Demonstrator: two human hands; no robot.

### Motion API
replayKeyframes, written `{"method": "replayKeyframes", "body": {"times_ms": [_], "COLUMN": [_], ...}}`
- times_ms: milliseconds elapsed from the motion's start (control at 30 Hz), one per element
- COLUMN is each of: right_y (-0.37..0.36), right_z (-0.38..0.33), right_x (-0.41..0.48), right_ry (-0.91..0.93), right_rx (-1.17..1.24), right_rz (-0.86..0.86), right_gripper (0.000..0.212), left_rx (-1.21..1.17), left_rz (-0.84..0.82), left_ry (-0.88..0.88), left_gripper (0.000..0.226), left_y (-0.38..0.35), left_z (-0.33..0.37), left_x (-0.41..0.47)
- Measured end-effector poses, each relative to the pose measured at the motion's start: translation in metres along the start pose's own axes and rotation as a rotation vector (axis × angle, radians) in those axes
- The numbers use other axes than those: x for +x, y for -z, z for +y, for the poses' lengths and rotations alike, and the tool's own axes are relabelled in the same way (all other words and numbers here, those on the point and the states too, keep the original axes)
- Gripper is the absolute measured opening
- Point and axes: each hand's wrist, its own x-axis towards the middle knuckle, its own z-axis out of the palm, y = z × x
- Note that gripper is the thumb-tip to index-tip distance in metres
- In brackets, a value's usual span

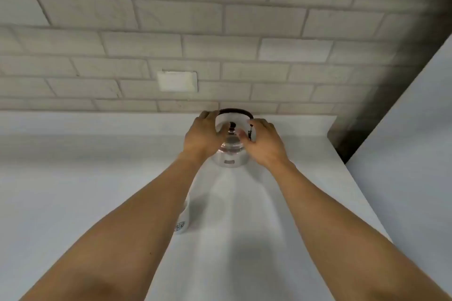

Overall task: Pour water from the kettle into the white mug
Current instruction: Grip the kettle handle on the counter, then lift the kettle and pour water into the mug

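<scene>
Both hands, left hand (204, 135) and right hand (263, 143), apparently cupped the kettle (231, 154) at twelve o'clock; white mug (182, 221) at seven awaited; pouring unstarted.

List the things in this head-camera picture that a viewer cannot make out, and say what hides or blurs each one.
- White mug, head view: mostly hidden behind the left forearm; its opening and contents cannot be seen.
- Kettle: both sides are covered by the left hand and right hand; the spout is not visible, the water level unclear.
- Label on the kettle's front: too small to read.
- Wall plate: blurred, with no detail visible.
</scene>
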Motion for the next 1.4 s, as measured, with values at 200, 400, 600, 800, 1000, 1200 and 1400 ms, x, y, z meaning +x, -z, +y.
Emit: {"method": "replayKeyframes", "body": {"times_ms": [200, 400, 600, 800, 1000, 1200, 1400], "right_y": [-0.014, -0.027, -0.027, 0.004, 0.038, 0.07, 0.088], "right_z": [0.015, 0.021, 0.023, 0.014, -0.013, -0.03, -0.052], "right_x": [0.063, 0.093, 0.099, 0.065, 0.013, -0.042, -0.084], "right_ry": [0.038, 0.141, 0.209, 0.197, 0.195, 0.261, 0.338], "right_rx": [0.051, 0.047, 0.122, 0.193, 0.189, 0.202, 0.188], "right_rz": [-0.183, -0.262, -0.221, -0.159, -0.134, -0.06, -0.098], "right_gripper": [0.078, 0.065, 0.032, 0.028, 0.026, 0.025, 0.021], "left_rx": [0.01, -0.03, -0.008, -0.026, 0.029, 0.061, 0.037], "left_rz": [-0.099, -0.12, -0.11, -0.085, 0.072, 0.008, -0.11], "left_ry": [0.086, 0.11, 0.077, -0.022, -0.195, -0.28, -0.212], "left_gripper": [0.059, 0.044, 0.026, 0.027, 0.062, 0.061, 0.075], "left_y": [-0.016, -0.032, -0.028, 0.001, 0.038, 0.031, -0.009], "left_z": [-0.01, -0.02, -0.02, -0.004, 0.007, 0.005, 0.009], "left_x": [0.051, 0.073, 0.07, 0.035, -0.049, -0.152, -0.2]}}
